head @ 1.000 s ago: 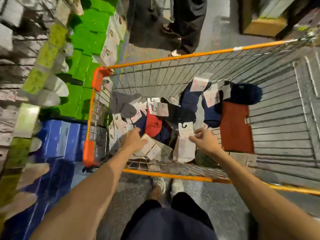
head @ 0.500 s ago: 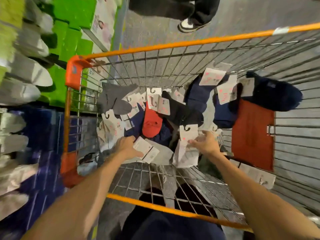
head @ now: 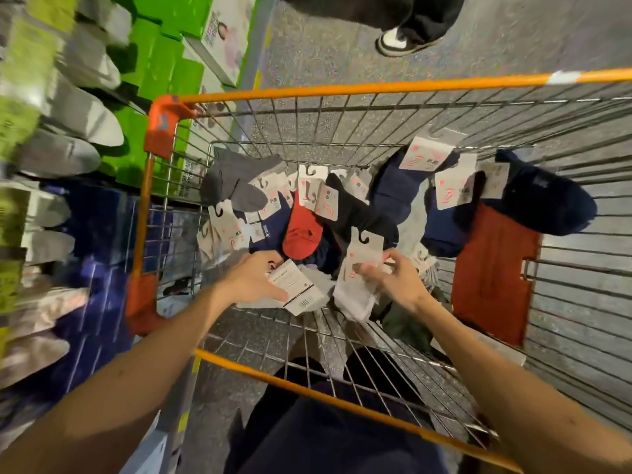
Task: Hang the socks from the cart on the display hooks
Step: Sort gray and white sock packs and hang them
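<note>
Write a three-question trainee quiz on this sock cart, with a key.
1. True or false: the right hand grips a white sock pack by its hook card.
2. What colour is the sock lying just beyond the left hand?
3. The left hand rests on: A) a pack with its barcode label up; B) the cart rim; C) a grey sock.

Key: 1 true; 2 red; 3 A.
</note>
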